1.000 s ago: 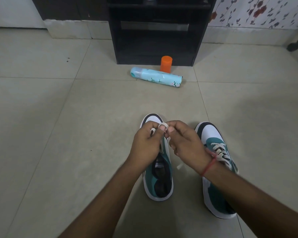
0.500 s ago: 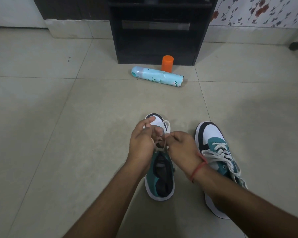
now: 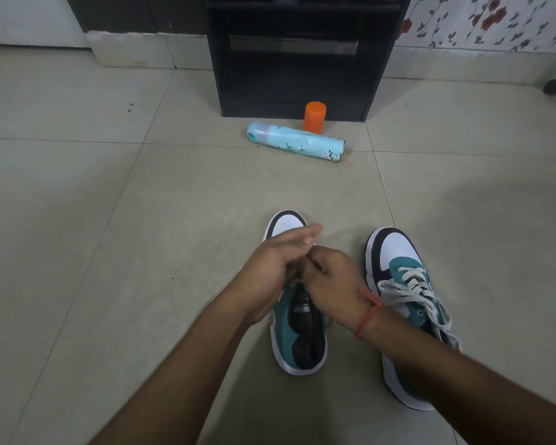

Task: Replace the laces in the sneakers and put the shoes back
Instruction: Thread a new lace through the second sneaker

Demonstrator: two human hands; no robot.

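**Both hands over the left-hand sneaker's lace area, grip unclear**

We see two teal, white and black sneakers side by side on the tiled floor point(image 3: 109, 220), toes pointing away from us.

- Left sneaker point(image 3: 297, 342): our hands cover its middle. Only the white toe cap and the open heel end show. We can't make out its lace; that spot is blurred and covered.
- Right sneaker point(image 3: 402, 284): already threaded with a white lace point(image 3: 408, 285), loose ends trailing down its outer side. Our right forearm crosses over its heel.
- Left hand point(image 3: 270, 271): fingers fairly straight, pointing right across the toe cap, motion-blurred. We can't tell whether it holds anything.
- Right hand point(image 3: 331, 281): fingers curled, tips tucked against the left palm. Looks like a pinch, but what it pinches is hidden, so we can't tell. Red thread band point(image 3: 368, 313) on that wrist.

Further off: a light-blue spray can point(image 3: 297, 142) lying on its side, an orange cap point(image 3: 315, 116) standing just behind it, both in front of a black cabinet point(image 3: 299, 59).
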